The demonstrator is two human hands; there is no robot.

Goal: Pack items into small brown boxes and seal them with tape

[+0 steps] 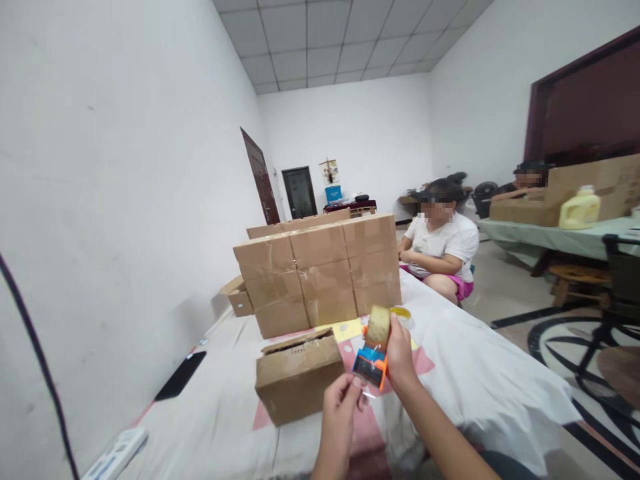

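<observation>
In my right hand is a blue and orange tape dispenser carrying a roll of clear tape. My left hand is just below the dispenser's front edge, its fingers pinching the loose end of the tape. Left of both hands, a brown cardboard box rests on the bed-like table with a dark gap along its top edge. Behind it stands a stacked wall of taped cardboard boxes. A yellow tape ring lies just beyond my right hand.
White cloth covers the table. At left lie a black flat object and a white power strip. A person in a white shirt sits beyond the right edge. Farther right, another table holds a pale yellow jug.
</observation>
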